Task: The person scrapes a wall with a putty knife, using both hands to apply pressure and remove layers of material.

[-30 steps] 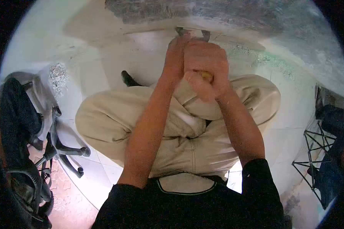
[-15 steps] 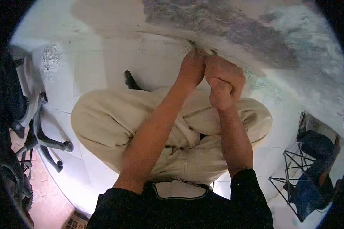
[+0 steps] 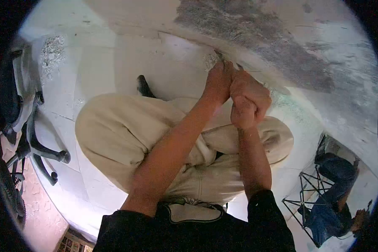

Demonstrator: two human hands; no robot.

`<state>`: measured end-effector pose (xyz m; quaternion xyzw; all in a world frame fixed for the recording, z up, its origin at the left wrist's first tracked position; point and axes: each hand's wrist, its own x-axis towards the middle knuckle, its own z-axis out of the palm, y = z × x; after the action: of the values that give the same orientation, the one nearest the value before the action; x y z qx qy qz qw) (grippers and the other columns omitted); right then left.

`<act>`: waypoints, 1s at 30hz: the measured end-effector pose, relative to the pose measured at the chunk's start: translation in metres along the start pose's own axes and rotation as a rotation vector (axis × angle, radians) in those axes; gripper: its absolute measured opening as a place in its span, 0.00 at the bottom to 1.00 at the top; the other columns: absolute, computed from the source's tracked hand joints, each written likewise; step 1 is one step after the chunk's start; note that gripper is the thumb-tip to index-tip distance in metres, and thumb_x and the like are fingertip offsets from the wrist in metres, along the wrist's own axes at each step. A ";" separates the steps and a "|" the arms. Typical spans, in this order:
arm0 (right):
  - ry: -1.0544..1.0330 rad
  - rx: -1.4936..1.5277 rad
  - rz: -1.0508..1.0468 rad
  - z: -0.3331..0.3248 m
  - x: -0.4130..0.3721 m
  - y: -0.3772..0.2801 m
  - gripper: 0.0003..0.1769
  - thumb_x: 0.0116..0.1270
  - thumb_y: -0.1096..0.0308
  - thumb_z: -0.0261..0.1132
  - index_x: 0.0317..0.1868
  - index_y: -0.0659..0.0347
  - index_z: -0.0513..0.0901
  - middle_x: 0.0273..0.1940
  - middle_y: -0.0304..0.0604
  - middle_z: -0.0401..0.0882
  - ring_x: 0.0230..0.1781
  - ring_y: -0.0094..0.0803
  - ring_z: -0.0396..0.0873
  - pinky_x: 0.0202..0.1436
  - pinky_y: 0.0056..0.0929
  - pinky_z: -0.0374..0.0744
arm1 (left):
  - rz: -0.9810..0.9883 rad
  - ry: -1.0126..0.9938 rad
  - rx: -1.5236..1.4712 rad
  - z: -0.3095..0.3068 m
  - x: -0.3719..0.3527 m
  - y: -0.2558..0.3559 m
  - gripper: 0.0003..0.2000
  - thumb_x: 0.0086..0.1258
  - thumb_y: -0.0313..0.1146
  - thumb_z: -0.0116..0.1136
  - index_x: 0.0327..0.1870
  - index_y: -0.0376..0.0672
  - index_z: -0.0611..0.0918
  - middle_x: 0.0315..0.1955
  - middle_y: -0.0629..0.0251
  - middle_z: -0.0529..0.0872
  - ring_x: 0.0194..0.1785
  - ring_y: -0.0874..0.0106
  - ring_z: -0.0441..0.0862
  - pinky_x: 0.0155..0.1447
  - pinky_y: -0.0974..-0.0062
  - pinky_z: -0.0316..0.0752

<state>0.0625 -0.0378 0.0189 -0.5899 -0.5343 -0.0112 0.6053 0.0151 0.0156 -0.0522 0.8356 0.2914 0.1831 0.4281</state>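
Observation:
My left hand [image 3: 219, 82] is closed low against the foot of the wall, its fingertips mostly hidden by the hand itself. Pressed up beside it, my right hand [image 3: 250, 96] forms a fist with the thumb folded across. Whatever either hand grips is covered by the fingers. A small dark gap or edge [image 3: 219, 53] shows at the wall's base just beyond my left hand. Pale crumbs [image 3: 210, 61] lie on the floor to the left of it. The wall [image 3: 344, 63] bears a rough grey patch [image 3: 256, 33] above my hands.
My crossed legs [image 3: 113, 126] rest on the pale tiled floor, with a black object [image 3: 144, 87] poking out beyond them. Debris [image 3: 52, 54] lies at the far left, near a chair's black base [image 3: 38, 147]. At right, a person in jeans [image 3: 334, 201] is by a folding metal frame [image 3: 302, 195].
The view has shifted and turned slightly, so my hands sit a little lower and further right in the picture. They remain together at the wall's foot, both closed.

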 end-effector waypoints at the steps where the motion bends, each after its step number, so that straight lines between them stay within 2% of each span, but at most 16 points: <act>1: -0.002 0.005 -0.013 -0.006 0.005 -0.006 0.10 0.46 0.66 0.59 0.14 0.61 0.71 0.15 0.42 0.68 0.15 0.37 0.70 0.26 0.33 0.71 | 0.013 0.107 -0.056 -0.002 -0.006 0.011 0.11 0.60 0.30 0.54 0.40 0.34 0.75 0.39 0.46 0.78 0.46 0.48 0.75 0.50 0.55 0.70; 3: -0.221 0.227 0.001 -0.020 0.014 -0.019 0.11 0.52 0.68 0.59 0.19 0.68 0.74 0.19 0.45 0.74 0.22 0.37 0.75 0.32 0.32 0.74 | 0.021 0.224 -0.103 -0.009 0.003 0.011 0.10 0.62 0.33 0.52 0.40 0.38 0.78 0.41 0.51 0.80 0.49 0.50 0.74 0.54 0.56 0.68; 4: -0.109 -0.021 0.125 -0.017 0.001 -0.016 0.12 0.52 0.69 0.59 0.16 0.67 0.71 0.18 0.45 0.72 0.21 0.37 0.74 0.32 0.35 0.73 | -0.013 0.044 -0.051 -0.009 0.006 0.004 0.12 0.62 0.33 0.52 0.43 0.38 0.77 0.43 0.49 0.79 0.51 0.50 0.73 0.55 0.56 0.68; 5: -0.108 -0.028 0.146 -0.016 -0.008 -0.009 0.12 0.52 0.69 0.59 0.16 0.67 0.71 0.18 0.45 0.72 0.21 0.37 0.74 0.32 0.35 0.73 | -0.046 -0.139 -0.005 -0.010 0.006 -0.001 0.14 0.62 0.33 0.53 0.47 0.38 0.77 0.46 0.48 0.79 0.53 0.49 0.73 0.57 0.56 0.67; 7: -0.180 0.200 0.089 -0.007 -0.001 0.006 0.17 0.57 0.66 0.59 0.15 0.67 0.70 0.18 0.45 0.71 0.21 0.38 0.73 0.33 0.39 0.74 | -0.073 -0.196 -0.070 -0.009 0.003 -0.002 0.16 0.62 0.33 0.53 0.50 0.38 0.75 0.47 0.47 0.78 0.54 0.48 0.72 0.59 0.55 0.67; 9: -0.023 0.055 -0.060 -0.008 0.005 -0.007 0.19 0.59 0.65 0.58 0.14 0.66 0.69 0.17 0.44 0.70 0.19 0.38 0.71 0.32 0.39 0.73 | 0.322 0.227 -0.054 -0.007 -0.003 0.004 0.09 0.62 0.27 0.52 0.39 0.31 0.72 0.37 0.42 0.77 0.43 0.46 0.76 0.45 0.54 0.72; 10: -0.094 0.131 -0.041 -0.018 0.013 -0.015 0.18 0.57 0.64 0.58 0.14 0.66 0.70 0.17 0.45 0.70 0.19 0.39 0.71 0.33 0.39 0.73 | 0.328 0.220 -0.047 -0.011 0.001 0.006 0.09 0.62 0.27 0.52 0.39 0.31 0.72 0.37 0.42 0.77 0.43 0.46 0.76 0.45 0.54 0.72; 11: -0.164 0.200 -0.008 -0.025 0.013 -0.021 0.18 0.56 0.64 0.57 0.14 0.67 0.70 0.17 0.45 0.70 0.19 0.40 0.70 0.34 0.39 0.74 | 0.275 0.157 -0.046 -0.012 0.003 0.007 0.08 0.62 0.27 0.52 0.39 0.32 0.71 0.37 0.42 0.77 0.43 0.46 0.76 0.44 0.54 0.72; 13: -0.068 0.203 0.006 -0.016 0.002 -0.006 0.19 0.55 0.62 0.59 0.13 0.66 0.70 0.15 0.44 0.69 0.18 0.38 0.70 0.31 0.38 0.73 | 0.216 0.082 -0.051 -0.015 0.003 0.011 0.08 0.63 0.27 0.52 0.39 0.32 0.71 0.37 0.42 0.76 0.42 0.46 0.75 0.43 0.54 0.72; 15: 0.005 0.212 0.041 -0.008 -0.001 -0.003 0.21 0.55 0.59 0.60 0.13 0.65 0.70 0.14 0.43 0.68 0.16 0.36 0.69 0.29 0.38 0.72 | -0.123 -0.339 0.009 -0.025 0.009 0.014 0.21 0.63 0.31 0.53 0.58 0.39 0.71 0.54 0.46 0.75 0.58 0.47 0.70 0.63 0.57 0.65; 18: -0.147 0.164 -0.086 -0.023 0.017 -0.027 0.19 0.55 0.61 0.60 0.13 0.65 0.70 0.13 0.42 0.66 0.13 0.35 0.66 0.25 0.36 0.70 | 0.083 -0.196 -0.097 -0.035 -0.001 0.026 0.20 0.64 0.30 0.53 0.58 0.39 0.71 0.55 0.47 0.75 0.59 0.48 0.70 0.64 0.57 0.65; 22: -0.146 0.195 -0.161 -0.028 0.014 -0.016 0.19 0.55 0.62 0.59 0.13 0.65 0.70 0.12 0.41 0.66 0.12 0.35 0.65 0.25 0.36 0.70 | 0.107 -0.096 -0.079 -0.032 0.000 0.026 0.20 0.64 0.30 0.53 0.58 0.40 0.71 0.56 0.47 0.75 0.59 0.48 0.69 0.64 0.58 0.65; 25: -0.137 0.239 -0.114 -0.027 0.012 -0.018 0.19 0.56 0.63 0.59 0.12 0.64 0.68 0.12 0.41 0.65 0.12 0.35 0.65 0.24 0.35 0.70 | 0.020 -0.192 -0.081 -0.037 -0.001 0.031 0.20 0.64 0.31 0.53 0.58 0.40 0.71 0.56 0.48 0.75 0.59 0.47 0.69 0.64 0.58 0.65; 27: -0.122 0.303 -0.103 -0.026 0.014 -0.019 0.21 0.57 0.62 0.59 0.12 0.64 0.68 0.12 0.40 0.64 0.12 0.35 0.64 0.23 0.34 0.69 | 0.222 0.132 -0.156 -0.031 -0.005 0.027 0.09 0.62 0.26 0.53 0.41 0.34 0.72 0.37 0.44 0.76 0.42 0.47 0.75 0.44 0.54 0.71; 28: -0.122 0.302 -0.100 -0.025 0.010 -0.013 0.21 0.57 0.62 0.59 0.12 0.64 0.68 0.12 0.40 0.64 0.12 0.35 0.64 0.23 0.34 0.69 | 0.220 0.130 -0.157 -0.025 -0.004 0.018 0.09 0.62 0.26 0.53 0.41 0.34 0.72 0.37 0.44 0.76 0.42 0.47 0.75 0.44 0.54 0.71; 30: -0.133 0.201 -0.007 -0.019 0.004 0.004 0.22 0.59 0.60 0.59 0.12 0.64 0.67 0.13 0.40 0.64 0.12 0.34 0.63 0.22 0.33 0.67 | -0.087 -0.280 -0.038 -0.020 0.006 0.003 0.18 0.65 0.30 0.51 0.56 0.38 0.73 0.55 0.49 0.75 0.59 0.49 0.70 0.63 0.60 0.65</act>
<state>0.0787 -0.0484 0.0237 -0.5237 -0.5737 0.0795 0.6247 0.0097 0.0299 -0.0383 0.8313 0.2614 0.0517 0.4878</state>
